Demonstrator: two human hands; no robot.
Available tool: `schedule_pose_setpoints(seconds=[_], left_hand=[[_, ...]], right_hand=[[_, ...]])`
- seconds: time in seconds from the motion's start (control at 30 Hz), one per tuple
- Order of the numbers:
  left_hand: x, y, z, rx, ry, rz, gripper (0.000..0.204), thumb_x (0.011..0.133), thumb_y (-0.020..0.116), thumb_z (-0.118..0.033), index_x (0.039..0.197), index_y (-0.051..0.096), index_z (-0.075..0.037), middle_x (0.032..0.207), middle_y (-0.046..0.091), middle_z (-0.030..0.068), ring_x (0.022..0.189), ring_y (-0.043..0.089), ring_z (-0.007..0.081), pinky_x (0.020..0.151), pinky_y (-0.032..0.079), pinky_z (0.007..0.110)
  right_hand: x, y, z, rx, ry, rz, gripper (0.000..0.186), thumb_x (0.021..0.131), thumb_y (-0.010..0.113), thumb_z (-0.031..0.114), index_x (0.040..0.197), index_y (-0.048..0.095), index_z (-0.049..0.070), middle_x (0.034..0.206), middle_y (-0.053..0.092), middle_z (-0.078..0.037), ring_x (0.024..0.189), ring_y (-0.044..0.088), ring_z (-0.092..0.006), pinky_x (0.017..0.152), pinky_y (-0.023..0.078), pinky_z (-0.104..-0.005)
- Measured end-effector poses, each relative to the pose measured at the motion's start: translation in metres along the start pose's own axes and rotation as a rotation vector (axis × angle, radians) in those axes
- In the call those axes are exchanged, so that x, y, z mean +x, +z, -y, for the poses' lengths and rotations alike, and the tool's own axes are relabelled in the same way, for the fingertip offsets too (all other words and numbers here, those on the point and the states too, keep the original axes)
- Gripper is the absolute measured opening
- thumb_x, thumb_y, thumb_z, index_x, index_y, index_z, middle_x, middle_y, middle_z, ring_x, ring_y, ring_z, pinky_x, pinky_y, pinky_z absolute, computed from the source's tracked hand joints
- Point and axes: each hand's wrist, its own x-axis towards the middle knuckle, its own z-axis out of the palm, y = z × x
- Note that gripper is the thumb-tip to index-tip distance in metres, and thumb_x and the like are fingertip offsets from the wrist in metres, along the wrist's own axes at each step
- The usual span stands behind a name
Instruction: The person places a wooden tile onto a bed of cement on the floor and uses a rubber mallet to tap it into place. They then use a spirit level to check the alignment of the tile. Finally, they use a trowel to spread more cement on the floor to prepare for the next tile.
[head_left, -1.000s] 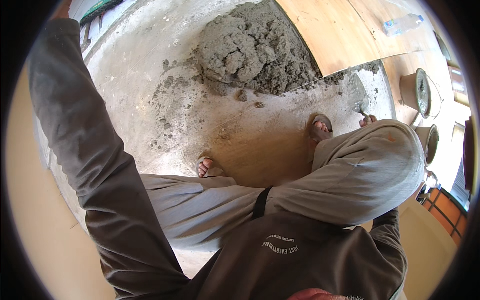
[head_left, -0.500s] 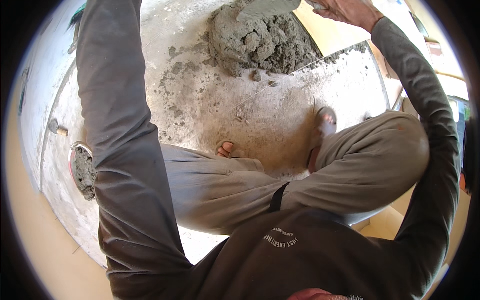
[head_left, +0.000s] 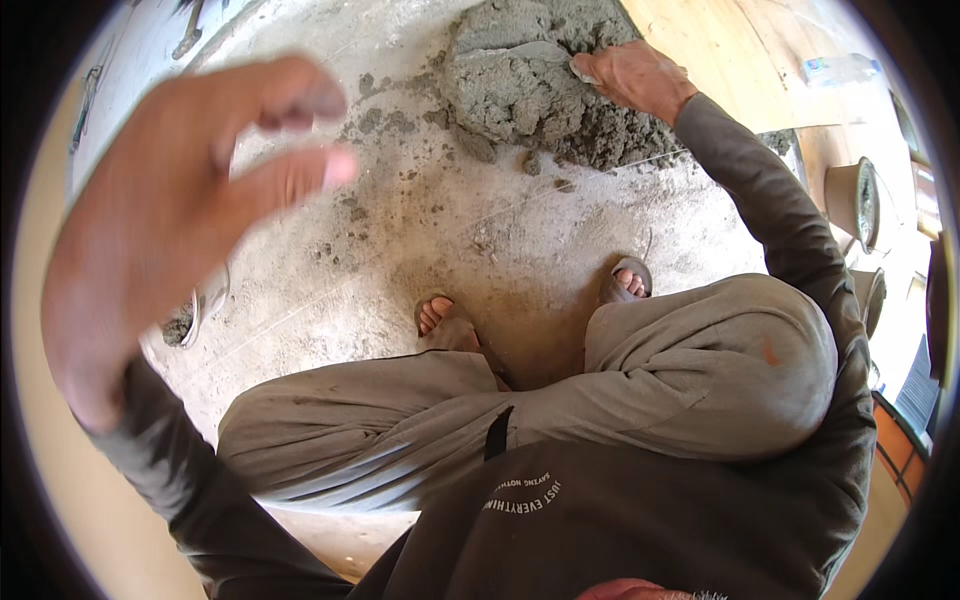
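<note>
A heap of wet grey mortar (head_left: 520, 105) lies on the floor ahead of my feet. My right hand (head_left: 640, 80) is closed around the handle of a trowel, mostly hidden by the fingers. The trowel's mortar-smeared blade (head_left: 515, 52) lies across the top of the heap. Raised close to the camera on the left is my left hand (head_left: 190, 190), slightly blurred. Its thumb and fingers are apart with nothing between them.
Behind my left wrist, a container of mortar (head_left: 185, 325) is partly hidden. A hammer-like tool (head_left: 187, 35) lies at the far left. A pale wooden board (head_left: 715, 50) borders the heap. A bucket (head_left: 865, 205) and a clear plastic bottle (head_left: 840, 70) are at the right.
My left hand has come back into view, drawn nearer to me. My right hand has moved down and left, bringing the trowel onto the heap. My knees have shifted too.
</note>
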Motion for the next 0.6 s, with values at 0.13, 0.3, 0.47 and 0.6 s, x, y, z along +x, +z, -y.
schedule_pose_setpoints(seconds=[0.13, 0.3, 0.47, 0.6], left_hand=[[-0.03, 0.059, -0.045, -0.148, 0.089, 0.244, 0.04, 0.09, 0.08, -0.027, 0.119, 0.066, -0.004, 0.116, 0.07, 0.0143, 0.109, 0.068, 0.0308, 0.096, 0.053, 0.043], [-0.024, 0.069, -0.068, -0.331, 0.061, 0.228, 0.047, 0.087, 0.083, -0.027, 0.125, 0.066, -0.006, 0.118, 0.069, 0.0161, 0.111, 0.067, 0.0367, 0.095, 0.053, 0.043], [0.005, 0.078, -0.053, -0.156, 0.025, -0.029, 0.049, 0.087, 0.081, -0.024, 0.128, 0.064, -0.004, 0.123, 0.068, 0.0182, 0.114, 0.065, 0.0398, 0.097, 0.052, 0.044], [0.019, 0.078, -0.056, -0.129, 0.038, 0.005, 0.046, 0.089, 0.079, -0.025, 0.126, 0.064, -0.003, 0.12, 0.067, 0.018, 0.112, 0.065, 0.039, 0.096, 0.053, 0.045]], right_hand=[[-0.047, 0.001, 0.01, 0.037, 0.066, -0.039, 0.021, 0.098, 0.059, 0.009, 0.118, 0.066, 0.012, 0.074, 0.071, -0.009, 0.069, 0.075, -0.027, 0.06, 0.061, -0.039], [-0.062, -0.005, 0.0, 0.122, 0.127, -0.208, 0.014, 0.105, 0.056, 0.023, 0.11, 0.062, 0.011, 0.073, 0.066, -0.009, 0.059, 0.068, -0.0239, 0.052, 0.056, -0.0376], [-0.119, -0.034, 0.041, 0.336, 0.3, -0.164, 0.037, 0.11, 0.049, 0.047, 0.104, 0.054, 0.011, 0.066, 0.051, -0.003, 0.045, 0.038, -0.008, 0.036, 0.037, -0.0261], [-0.151, 0.009, 0.044, 0.225, 0.235, -0.025, 0.037, 0.109, 0.05, 0.046, 0.099, 0.051, 0.011, 0.065, 0.051, -0.004, 0.042, 0.035, -0.0074, 0.035, 0.037, -0.0263]])
